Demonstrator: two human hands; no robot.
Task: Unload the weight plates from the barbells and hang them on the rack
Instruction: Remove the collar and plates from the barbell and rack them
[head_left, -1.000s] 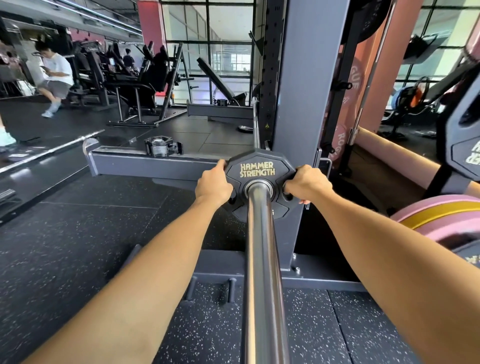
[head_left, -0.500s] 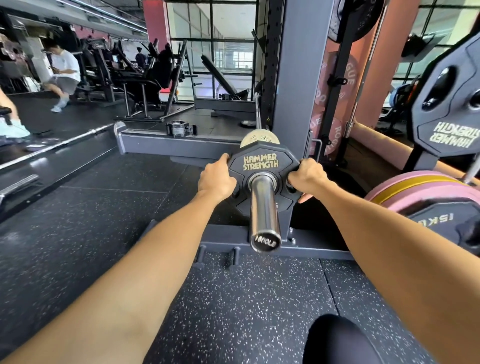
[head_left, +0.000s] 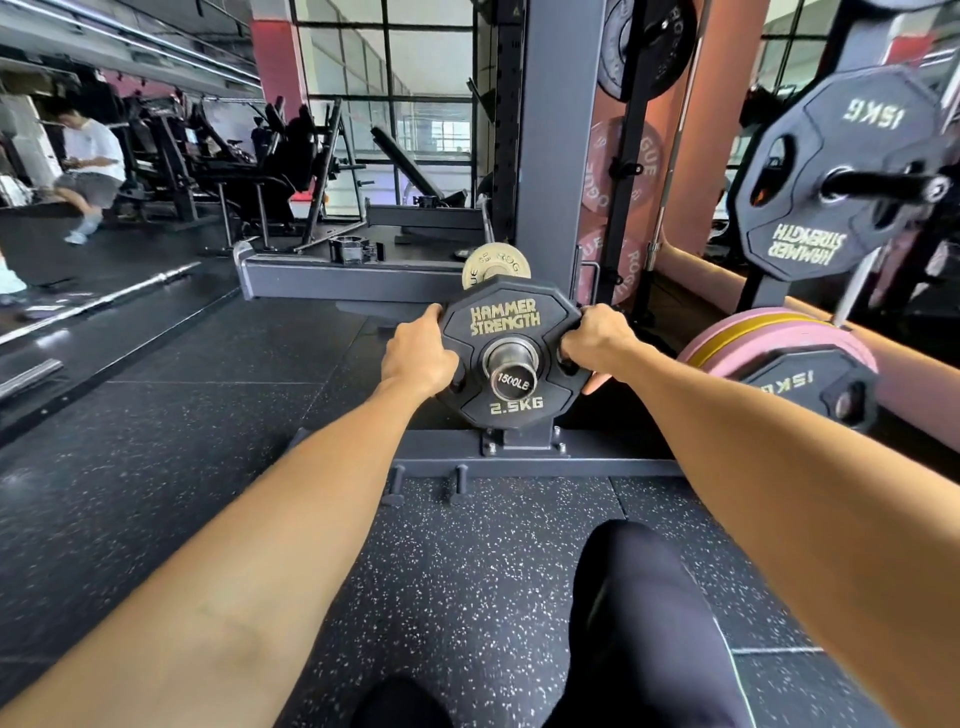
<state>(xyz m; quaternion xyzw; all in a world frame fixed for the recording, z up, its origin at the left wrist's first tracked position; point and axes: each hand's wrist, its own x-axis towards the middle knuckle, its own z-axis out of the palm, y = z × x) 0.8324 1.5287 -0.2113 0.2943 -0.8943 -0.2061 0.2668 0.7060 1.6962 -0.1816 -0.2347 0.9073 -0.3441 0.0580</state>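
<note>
Two hands clamp one small black plate (head_left: 511, 353), many-sided, lettered HAMMER STRENGTH and 2.5KG in gold. It sits at the very tip of the barbell sleeve (head_left: 511, 370). The left hand (head_left: 418, 353) grips its left edge, the right hand (head_left: 597, 343) its right edge.

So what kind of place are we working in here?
A gym, most likely the free-weights area. Both hands grip a black 2.5KG weight plate on a barbell sleeve, a steel rack upright stands right behind it, and more plates hang on pegs to the right, over speckled rubber flooring.
</note>
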